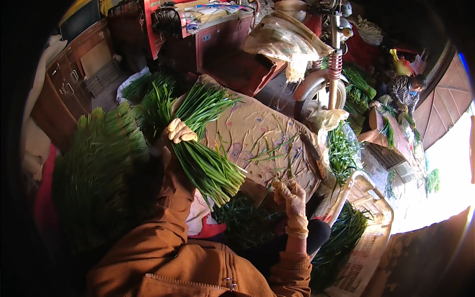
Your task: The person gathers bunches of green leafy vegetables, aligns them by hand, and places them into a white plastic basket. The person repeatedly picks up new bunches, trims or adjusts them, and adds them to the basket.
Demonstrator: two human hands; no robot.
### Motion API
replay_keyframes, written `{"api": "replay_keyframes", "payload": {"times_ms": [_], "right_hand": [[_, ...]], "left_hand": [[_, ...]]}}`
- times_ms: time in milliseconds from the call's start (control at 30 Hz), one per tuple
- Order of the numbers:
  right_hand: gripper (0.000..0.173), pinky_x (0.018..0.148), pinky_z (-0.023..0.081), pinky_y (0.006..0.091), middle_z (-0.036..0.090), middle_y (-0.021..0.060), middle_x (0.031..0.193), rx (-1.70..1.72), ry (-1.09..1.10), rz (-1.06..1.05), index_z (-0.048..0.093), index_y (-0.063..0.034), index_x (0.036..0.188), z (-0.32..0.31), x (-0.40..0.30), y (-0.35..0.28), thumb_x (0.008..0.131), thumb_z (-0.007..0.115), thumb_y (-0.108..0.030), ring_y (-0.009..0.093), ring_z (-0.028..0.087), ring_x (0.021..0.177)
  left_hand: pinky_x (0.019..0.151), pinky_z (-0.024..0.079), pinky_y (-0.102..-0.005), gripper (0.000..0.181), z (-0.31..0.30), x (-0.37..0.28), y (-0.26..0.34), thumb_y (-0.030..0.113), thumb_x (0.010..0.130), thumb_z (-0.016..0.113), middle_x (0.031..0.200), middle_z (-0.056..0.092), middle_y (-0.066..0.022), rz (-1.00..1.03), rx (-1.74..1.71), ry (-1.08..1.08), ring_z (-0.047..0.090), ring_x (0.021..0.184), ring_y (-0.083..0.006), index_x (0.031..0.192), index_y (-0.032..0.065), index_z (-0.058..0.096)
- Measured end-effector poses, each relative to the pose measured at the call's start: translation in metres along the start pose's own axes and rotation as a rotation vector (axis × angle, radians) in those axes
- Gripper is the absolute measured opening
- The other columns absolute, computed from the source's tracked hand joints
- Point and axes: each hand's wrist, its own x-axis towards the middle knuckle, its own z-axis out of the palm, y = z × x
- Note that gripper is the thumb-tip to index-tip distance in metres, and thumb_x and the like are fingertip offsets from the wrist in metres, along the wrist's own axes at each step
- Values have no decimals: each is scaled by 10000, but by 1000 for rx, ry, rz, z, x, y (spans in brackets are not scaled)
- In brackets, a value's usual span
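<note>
In a pale glove, my left hand [182, 131] grips a thick bunch of long green leafy stalks [211, 167], resembling garlic chives, around its middle. The cut ends point toward the lower right, above the near edge of a cloth-covered work surface [256, 130]. My right hand [290, 192], also gloved, is at the surface's near right edge with its fingers curled; whether a thin stalk lies between them I cannot tell. Loose leaves [272, 152] are scattered over the wrinkled cloth.
Bundled greens [104, 148] are stacked at left. A plastic crate [362, 256] with greens stands at right, near a plastic bag of greens [341, 148]. A three-wheeled vehicle's front wheel [321, 98] is beyond the surface. A co-worker [404, 92] handles greens at far right.
</note>
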Motion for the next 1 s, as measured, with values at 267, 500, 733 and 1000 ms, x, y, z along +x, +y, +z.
{"api": "replay_keyframes", "payload": {"times_ms": [267, 500, 733, 1000], "right_hand": [[492, 893, 436, 279, 589, 77, 1099, -43, -326, -131, 483, 16, 1257, 90, 18, -21, 818, 686, -72, 154, 547, 1006], [120, 694, 447, 210, 622, 39, 924, 257, 31, -257, 608, -23, 948, 64, 23, -28, 831, 630, -40, 88, 545, 758], [202, 632, 449, 201, 602, 2, 846, 614, 208, -280, 610, -45, 1045, -43, 6, -10, 869, 610, -143, 71, 525, 699], [461, 885, 440, 275, 574, 103, 1127, 85, -317, -30, 453, 34, 1266, 70, 15, -12, 863, 623, -115, 159, 555, 1002]], "left_hand": [[472, 319, -193, 158, 41, 7, -51, 98, 864, 461, 567, 488, 63, -57, 255, 204, 410, 441, -37, 709, 110, 434], [459, 352, -206, 224, 50, 8, -70, 233, 852, 546, 510, 472, 62, -250, 559, 363, 426, 415, -58, 696, 91, 471], [337, 292, -211, 260, 24, 3, -39, 220, 784, 609, 423, 438, 58, -317, 206, -75, 351, 283, -78, 604, 94, 470], [350, 290, -169, 350, 63, 2, -63, 252, 820, 626, 409, 388, 75, -243, 431, 251, 329, 293, -56, 566, 127, 420]]}}
